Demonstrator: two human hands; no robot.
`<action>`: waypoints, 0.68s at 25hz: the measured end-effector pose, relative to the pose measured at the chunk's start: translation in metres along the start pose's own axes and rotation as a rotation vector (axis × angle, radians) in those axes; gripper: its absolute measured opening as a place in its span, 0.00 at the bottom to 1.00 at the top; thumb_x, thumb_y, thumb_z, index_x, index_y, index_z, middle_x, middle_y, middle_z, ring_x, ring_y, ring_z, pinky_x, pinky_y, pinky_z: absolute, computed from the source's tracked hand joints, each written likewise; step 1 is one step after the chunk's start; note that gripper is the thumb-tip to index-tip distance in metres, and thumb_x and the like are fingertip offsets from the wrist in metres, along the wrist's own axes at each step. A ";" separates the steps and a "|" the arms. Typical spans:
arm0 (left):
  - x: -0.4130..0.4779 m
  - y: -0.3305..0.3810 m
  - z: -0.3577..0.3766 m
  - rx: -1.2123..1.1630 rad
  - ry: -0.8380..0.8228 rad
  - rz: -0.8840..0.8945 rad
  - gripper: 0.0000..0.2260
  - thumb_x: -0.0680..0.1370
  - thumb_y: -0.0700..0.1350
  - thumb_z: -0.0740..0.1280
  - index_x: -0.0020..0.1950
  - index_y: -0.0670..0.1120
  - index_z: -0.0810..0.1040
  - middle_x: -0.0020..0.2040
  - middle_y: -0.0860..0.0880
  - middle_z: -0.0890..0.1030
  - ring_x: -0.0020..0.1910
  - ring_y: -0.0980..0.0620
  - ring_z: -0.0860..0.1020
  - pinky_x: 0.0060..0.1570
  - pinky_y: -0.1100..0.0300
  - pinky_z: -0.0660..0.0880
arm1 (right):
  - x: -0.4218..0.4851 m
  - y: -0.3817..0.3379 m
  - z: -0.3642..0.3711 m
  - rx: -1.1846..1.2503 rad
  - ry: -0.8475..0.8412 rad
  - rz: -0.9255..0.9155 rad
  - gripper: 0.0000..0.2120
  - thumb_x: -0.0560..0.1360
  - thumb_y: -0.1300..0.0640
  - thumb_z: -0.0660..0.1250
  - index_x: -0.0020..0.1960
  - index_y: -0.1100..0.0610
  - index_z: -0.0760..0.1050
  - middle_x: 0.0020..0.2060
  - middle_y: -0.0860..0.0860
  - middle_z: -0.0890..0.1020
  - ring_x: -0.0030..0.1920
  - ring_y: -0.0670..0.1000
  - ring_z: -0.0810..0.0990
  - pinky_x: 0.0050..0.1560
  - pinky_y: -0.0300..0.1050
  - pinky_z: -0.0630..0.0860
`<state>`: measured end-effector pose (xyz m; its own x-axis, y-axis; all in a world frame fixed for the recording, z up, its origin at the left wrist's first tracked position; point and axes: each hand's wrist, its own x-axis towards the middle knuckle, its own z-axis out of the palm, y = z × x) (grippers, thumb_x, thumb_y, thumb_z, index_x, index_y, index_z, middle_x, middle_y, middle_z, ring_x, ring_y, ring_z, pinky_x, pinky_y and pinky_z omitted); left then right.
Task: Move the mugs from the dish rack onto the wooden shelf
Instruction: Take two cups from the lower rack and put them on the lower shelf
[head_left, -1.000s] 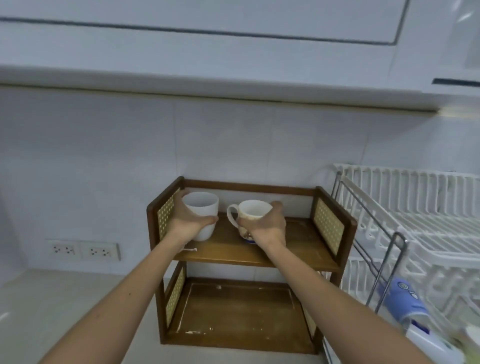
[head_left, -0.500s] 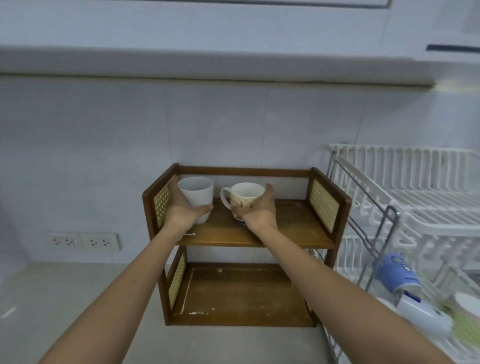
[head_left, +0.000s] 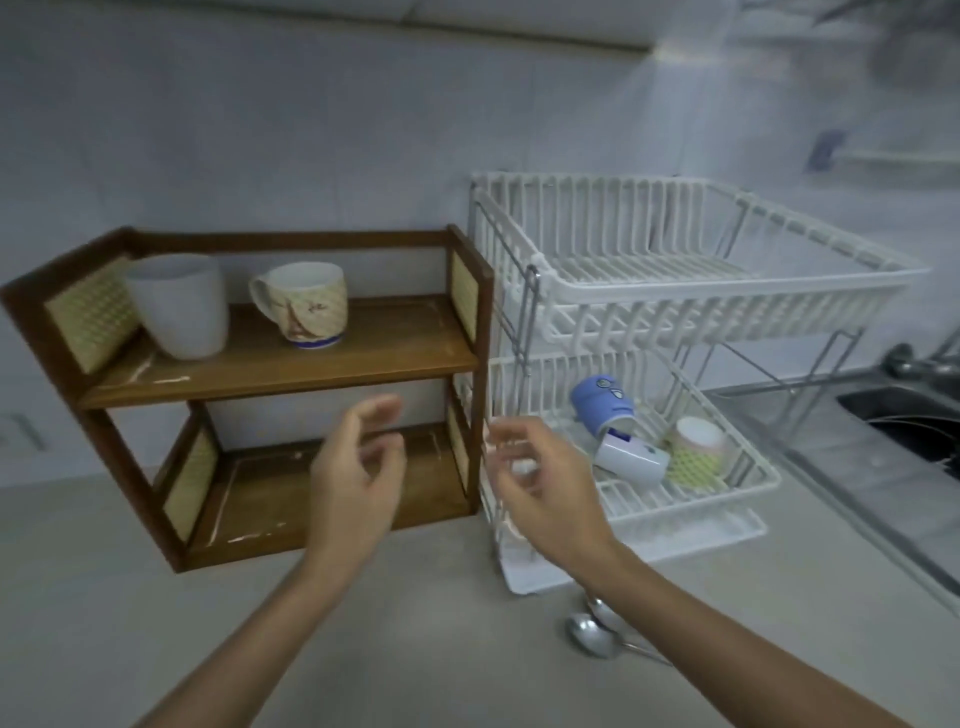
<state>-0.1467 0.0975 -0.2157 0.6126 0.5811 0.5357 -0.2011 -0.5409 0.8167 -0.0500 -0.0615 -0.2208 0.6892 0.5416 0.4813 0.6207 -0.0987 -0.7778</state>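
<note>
A plain white mug (head_left: 182, 306) and a cream patterned mug (head_left: 306, 304) stand upright on the top board of the wooden shelf (head_left: 291, 364). To the right, the white two-tier dish rack (head_left: 727, 291) holds a blue mug (head_left: 602, 410), a white-and-blue mug (head_left: 631, 460) and a green-patterned mug (head_left: 696, 457), all lying in its lower tier. My left hand (head_left: 358, 478) hovers open in front of the shelf's lower level. In front of the rack's left side, my right hand (head_left: 540, 488) is open too, holding nothing.
Spoons (head_left: 597, 631) lie on the grey counter (head_left: 415, 623) in front of the rack's drip tray (head_left: 675, 545). A steel sink (head_left: 914, 415) with a tap sits at the far right. The rack's upper tier holds nothing.
Both hands have let go of the two mugs on the top shelf and drawn back and down. The view has swung right and down toward the dish rack.
</note>
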 end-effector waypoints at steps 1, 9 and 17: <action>-0.013 0.005 0.017 0.003 -0.058 0.070 0.17 0.76 0.34 0.65 0.56 0.54 0.76 0.53 0.59 0.79 0.53 0.65 0.77 0.51 0.76 0.72 | -0.007 0.015 -0.022 -0.067 0.022 0.016 0.14 0.71 0.61 0.66 0.52 0.45 0.75 0.44 0.38 0.81 0.44 0.39 0.80 0.35 0.25 0.73; -0.006 0.007 0.180 1.000 -0.816 0.619 0.27 0.74 0.31 0.61 0.73 0.44 0.64 0.72 0.42 0.67 0.73 0.41 0.62 0.72 0.45 0.57 | 0.020 0.166 -0.136 -0.694 -0.226 0.397 0.24 0.72 0.59 0.70 0.66 0.61 0.69 0.62 0.59 0.74 0.60 0.60 0.74 0.56 0.49 0.72; 0.008 -0.031 0.262 2.034 -1.225 0.871 0.34 0.75 0.46 0.71 0.75 0.49 0.55 0.72 0.45 0.64 0.70 0.42 0.63 0.71 0.45 0.57 | 0.053 0.219 -0.119 -1.092 -0.448 0.359 0.36 0.71 0.51 0.72 0.70 0.58 0.56 0.64 0.58 0.70 0.61 0.60 0.72 0.57 0.52 0.71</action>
<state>0.0648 -0.0400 -0.2928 0.9196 0.0083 -0.3928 -0.3549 -0.4117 -0.8394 0.1666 -0.1537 -0.3176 0.8300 0.5564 -0.0382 0.5572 -0.8303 0.0121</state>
